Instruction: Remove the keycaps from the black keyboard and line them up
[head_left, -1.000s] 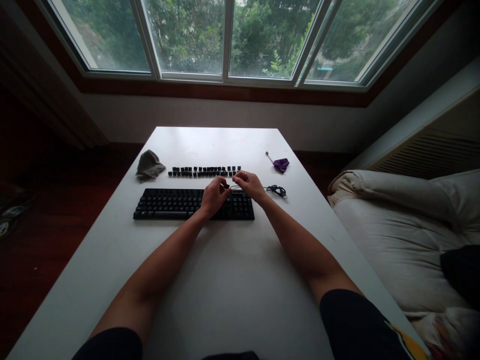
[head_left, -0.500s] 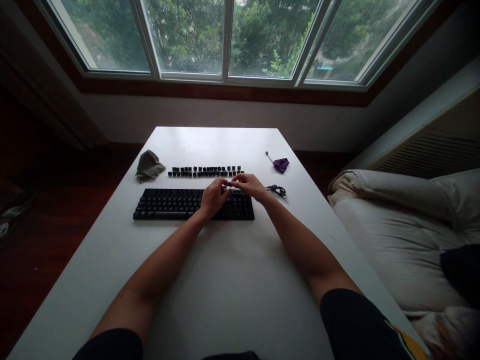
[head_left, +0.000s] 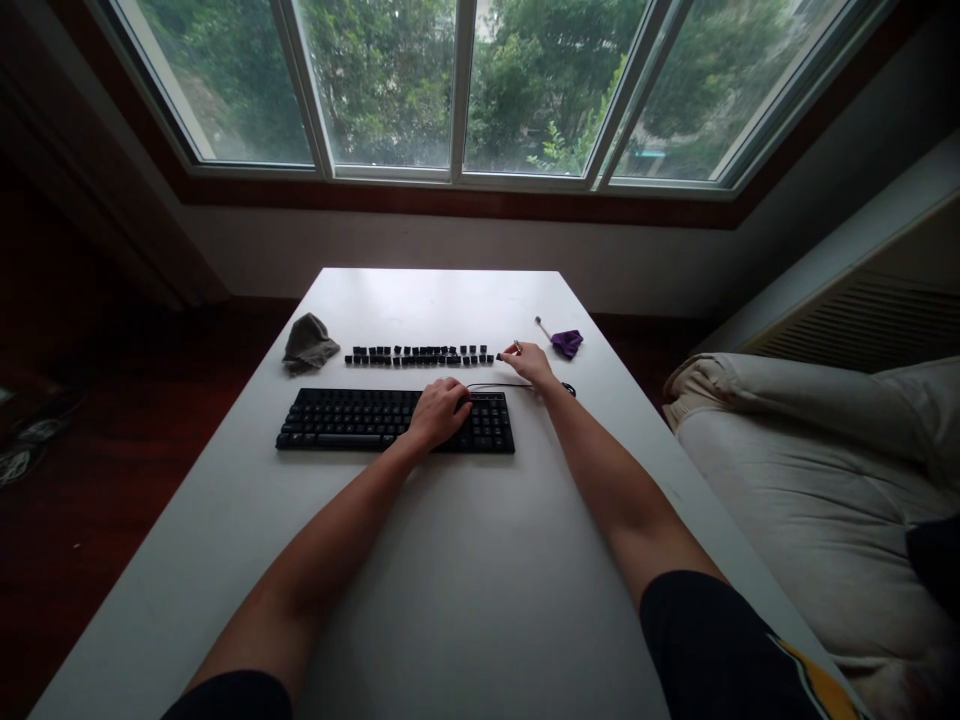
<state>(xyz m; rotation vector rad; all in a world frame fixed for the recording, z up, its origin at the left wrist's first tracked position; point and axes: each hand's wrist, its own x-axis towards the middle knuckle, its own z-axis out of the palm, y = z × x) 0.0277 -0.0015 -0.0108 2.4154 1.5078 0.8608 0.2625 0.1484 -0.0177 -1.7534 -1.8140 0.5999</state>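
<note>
A black keyboard [head_left: 345,418] lies on the white table. Over its right half is my left hand [head_left: 439,412], its fingers curled; a small dark reddish thing shows by the thumb, too small to name. Beyond the keyboard, two rows of loose black keycaps [head_left: 427,355] stretch across the table. My right hand [head_left: 528,362] is at the right end of the nearer row, and its fingertips pinch a small black keycap [head_left: 500,357] low at the table. The keyboard's cable [head_left: 495,385] runs rightward beneath the right wrist.
To the left of the keycaps sits a crumpled grey cloth [head_left: 309,343]. A purple cloth [head_left: 567,344] and a thin stick-like brush [head_left: 542,326] lie on the right. Past the table [head_left: 442,285] are a window and, on the right, a pale couch [head_left: 810,460].
My hands were together over the keyboard's back edge and have parted. The right moved away to the row's end with the keycap; the left lowered onto the keyboard. The view has tilted slightly.
</note>
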